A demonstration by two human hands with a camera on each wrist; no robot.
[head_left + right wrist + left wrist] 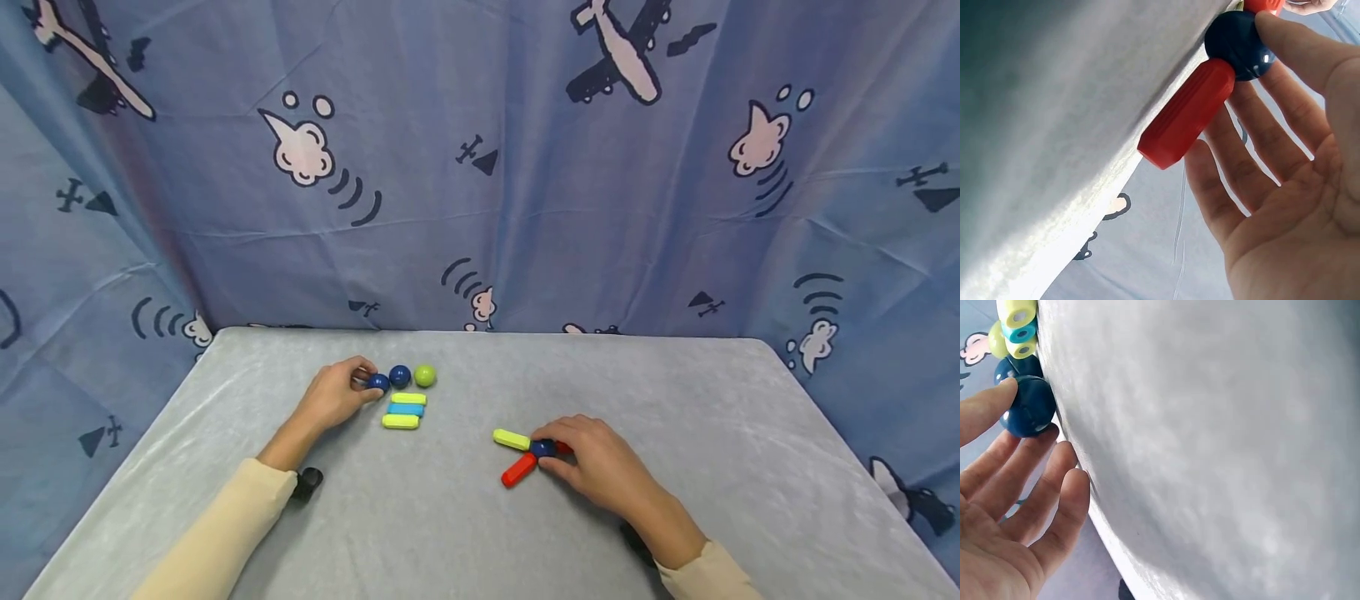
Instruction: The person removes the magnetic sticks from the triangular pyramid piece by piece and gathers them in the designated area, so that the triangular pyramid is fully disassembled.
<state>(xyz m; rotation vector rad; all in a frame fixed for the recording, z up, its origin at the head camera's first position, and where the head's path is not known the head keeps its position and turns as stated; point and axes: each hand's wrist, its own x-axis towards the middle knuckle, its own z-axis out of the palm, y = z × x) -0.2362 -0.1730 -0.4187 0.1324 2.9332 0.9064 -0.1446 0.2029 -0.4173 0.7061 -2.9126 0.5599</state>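
At the table's left, my left hand (339, 395) pinches a dark blue ball (1032, 409) between thumb and fingertips. A second dark blue ball (400, 377) and a lime green ball (425, 376) stand in a row beside it. Right of centre, the thumb and fingers of my right hand (596, 462) grip another dark blue ball (1235, 47). Rods fan out around that ball: a yellow-green rod (512, 439), a red rod (519, 471) toward the front, and another red rod (1188, 112) on the hand's side, partly hidden in the head view.
Just in front of the loose balls, two yellow-green rods (401, 422) lie side by side with a light blue rod (406, 409) between them. A pale cloth covers the table (420, 525). Behind it hangs a blue curtain (405, 275) with printed aeroplanes.
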